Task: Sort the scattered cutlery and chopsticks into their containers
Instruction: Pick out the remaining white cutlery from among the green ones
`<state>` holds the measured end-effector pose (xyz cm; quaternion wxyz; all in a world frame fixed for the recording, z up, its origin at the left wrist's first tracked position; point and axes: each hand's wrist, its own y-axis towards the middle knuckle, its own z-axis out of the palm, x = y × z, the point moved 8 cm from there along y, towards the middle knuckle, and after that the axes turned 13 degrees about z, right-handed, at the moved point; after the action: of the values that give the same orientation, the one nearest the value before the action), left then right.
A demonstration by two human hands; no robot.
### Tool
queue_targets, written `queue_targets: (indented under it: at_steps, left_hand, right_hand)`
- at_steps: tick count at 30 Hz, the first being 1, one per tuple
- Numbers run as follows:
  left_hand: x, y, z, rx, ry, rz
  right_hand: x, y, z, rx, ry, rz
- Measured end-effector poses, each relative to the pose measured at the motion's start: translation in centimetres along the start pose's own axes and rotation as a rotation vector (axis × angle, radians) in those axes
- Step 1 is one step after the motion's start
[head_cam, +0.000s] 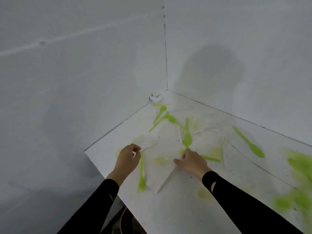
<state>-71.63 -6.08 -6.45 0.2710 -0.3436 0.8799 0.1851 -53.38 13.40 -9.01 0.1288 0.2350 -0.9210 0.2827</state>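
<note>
From the head camera, the white tabletop point(168, 208) fills a corner between two pale walls and is strewn with lime-green plastic cutlery, with clear or whitish pieces among it that barely stand out from the surface. That poor contrast is probably the main risk: a see-through utensil could be overlooked or pinched badly and slide away. The second risk is the near left table edge, since the lime-green plastic fork point(141, 176) lies close to it, tines toward the camera, and a careless sweep could send it off. No containers can be made out; the blurred green mass point(298, 179) at the right edge is too smeared to identify, so where sorted pieces belong cannot be told. The left hand point(127, 158) hovers at the far end of that fork's handle with fingers curled and thumb close to forefinger, a narrow pinch; whether it already grips the handle cannot be told. The right hand point(190, 162) is lowered palm-down over a green plastic utensil point(208, 158), thumb spread toward the table and fingers bent onto it, seemingly gathering rather than holding. Both forearms in black sleeves reach forward. Farther off lie a green plastic spoon point(249, 143) and a crossed cluster of green spoons point(170, 118) near the corner.
</note>
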Motion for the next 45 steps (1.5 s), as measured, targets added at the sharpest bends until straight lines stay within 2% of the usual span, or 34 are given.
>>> queue_targets:
  at_steps: [3, 8, 10, 13, 16, 20, 22, 26, 30, 32, 34, 35, 41, 43, 45]
  left_hand:
    - [0.3, 2.4, 1.7, 0.031, -0.004, 0.076]
    - [0.6, 5.9, 4.6, 0.182, 0.058, 0.119]
    - [0.1, 7.3, 5.0, 0.204, 0.073, 0.135]
    - [-1.1, 9.9, 5.0, 0.128, 0.048, 0.219]
    - [-2.5, 13.4, 3.9, 0.083, -0.025, 0.187]
    - [-2.6, 19.1, 1.8, -0.068, -0.061, 0.11]
    - [-2.1, 21.9, 2.2, -0.032, -0.024, 0.094]
    - [-1.1, 26.7, 4.4, 0.048, 0.052, 0.102]
    - [-0.4, 29.3, 7.4, 0.117, 0.055, 0.058]
    - [0.1, 30.0, 8.7, 0.114, 0.056, 0.051]
    - [0.3, 30.3, 10.3, 0.18, 0.128, 0.082]
    - [0.2, 30.5, 10.7, 0.197, 0.157, 0.09]
    - [-0.7, 30.2, 10.8, 0.122, -0.094, -0.004]
    - [-1.5, 30.2, 9.7, 0.081, -0.046, 0.071]
    - [-1.7, 30.3, 8.8, 0.061, -0.087, 0.12]
  right_hand:
    - [0.8, 1.5, 0.3, 0.038, 0.056, -0.023]
    - [2.2, 2.8, -2.1, 0.233, 0.489, -0.055]
    - [2.7, 3.2, -3.9, 0.248, 0.587, -0.076]
    - [3.4, 4.6, -7.1, 0.177, 0.757, -0.086]
    - [3.9, 6.3, -9.6, 0.17, 0.952, -0.083]
    - [4.3, 9.2, -11.7, 0.2, 1.031, -0.099]
    - [3.6, 11.4, -11.7, 0.171, 0.975, -0.036]
    - [2.1, 17.2, -11.9, 0.0, 0.617, 0.072]
    - [2.9, 21.8, -13.2, -0.228, 0.284, 0.038]
    - [4.6, 23.3, -13.0, -0.286, 0.094, -0.018]
    - [6.3, 24.6, -12.5, -0.324, -0.048, -0.083]
    - [6.9, 25.1, -12.3, -0.339, -0.094, -0.103]
    - [7.1, 25.6, -11.0, -0.386, -0.336, -0.197]
    - [6.4, 24.5, -11.8, -0.419, -0.319, -0.234]
    - [4.6, 23.7, -13.4, -0.39, -0.16, -0.202]
